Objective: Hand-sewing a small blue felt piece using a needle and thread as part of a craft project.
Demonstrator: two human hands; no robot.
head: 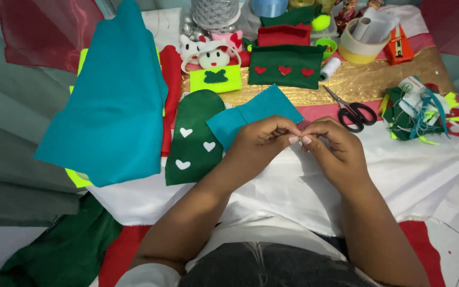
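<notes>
My left hand and my right hand meet fingertip to fingertip above the white cloth. Both pinch something very small between them, too small to make out; it may be a thread or a needle. Just behind my left hand lies a teal felt piece. A dark green felt shape with three white hearts lies to its left. Black-handled scissors rest just beyond my right hand.
A large teal felt sheet drapes at the left. A green pouch with red hearts, a neon green pouch, white plush figures, tape rolls and a white thread spool crowd the back. Felt scraps lie right.
</notes>
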